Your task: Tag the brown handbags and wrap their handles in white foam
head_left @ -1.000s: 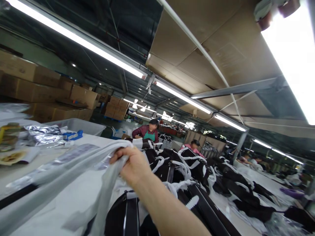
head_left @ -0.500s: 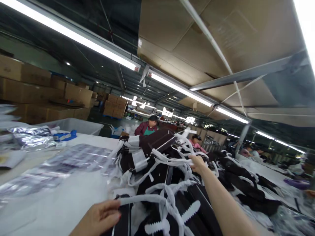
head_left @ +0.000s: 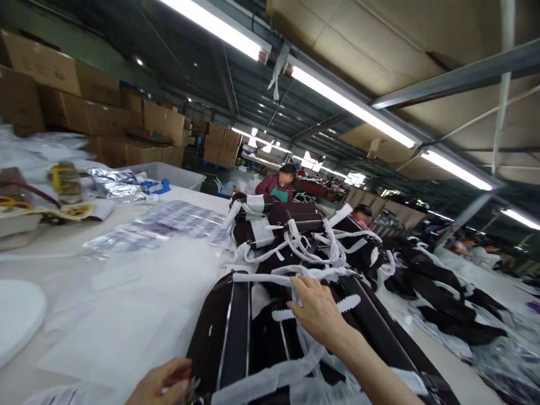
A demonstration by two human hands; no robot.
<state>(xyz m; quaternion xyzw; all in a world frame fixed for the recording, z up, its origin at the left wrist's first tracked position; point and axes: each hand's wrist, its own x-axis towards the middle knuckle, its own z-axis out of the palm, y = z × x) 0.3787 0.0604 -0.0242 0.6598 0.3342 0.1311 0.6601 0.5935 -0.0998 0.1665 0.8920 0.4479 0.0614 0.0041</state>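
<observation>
Dark bags with silver trim and white-wrapped straps lie heaped in front of me. My right hand (head_left: 318,309) rests over the nearest dark bag (head_left: 240,326), its fingers bent at a white-wrapped strap (head_left: 261,278); whether it grips the strap is unclear. Low in the view, my left hand (head_left: 162,382) has its fingers curled by the bag's lower left corner, at a small metal fitting (head_left: 194,388). A white toothed strip (head_left: 349,304) shows beside my right hand. More wrapped bags (head_left: 295,215) are piled behind.
Clear plastic sheets (head_left: 169,222) lie on the white table (head_left: 105,270) to the left. A yellow tape roll (head_left: 66,181) and blue item (head_left: 155,186) are farther back. People work beyond the pile, one in a green apron (head_left: 280,193). More dark bags (head_left: 442,315) lie right.
The view has shifted. My right hand has come back from the pile to the nearest bag. My left hand has left the white strap and moved down to the bag's lower corner.
</observation>
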